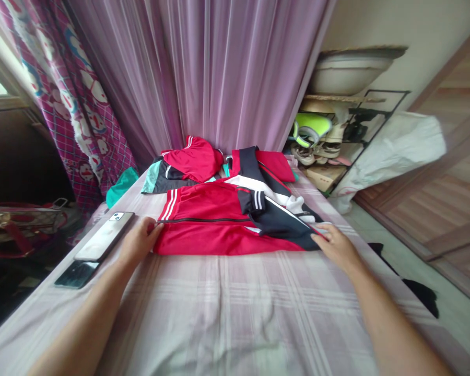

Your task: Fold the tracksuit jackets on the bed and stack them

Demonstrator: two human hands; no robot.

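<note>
A red, navy and white zip jacket (203, 237) lies partly folded on the plaid bedsheet (219, 313). My left hand (141, 237) pinches its left edge, by the striped hem and the zip. At the other end, my right hand (332, 243) grips the navy shoulder part of the same jacket. One navy sleeve is folded inward, its striped cuff (259, 200) on top of the red body. Behind it rest a bunched red garment (198, 159) with white stripes and another red and navy garment (274, 164). My fingertips are partly hidden by the cloth.
Two phones, one white-backed (104, 237) and one dark (76, 274), lie left of my left hand. Pink curtains (235, 68) hang behind the bed. To the right stand a shoe rack (360, 146), a large basin (348, 73) and a white bag (399, 146).
</note>
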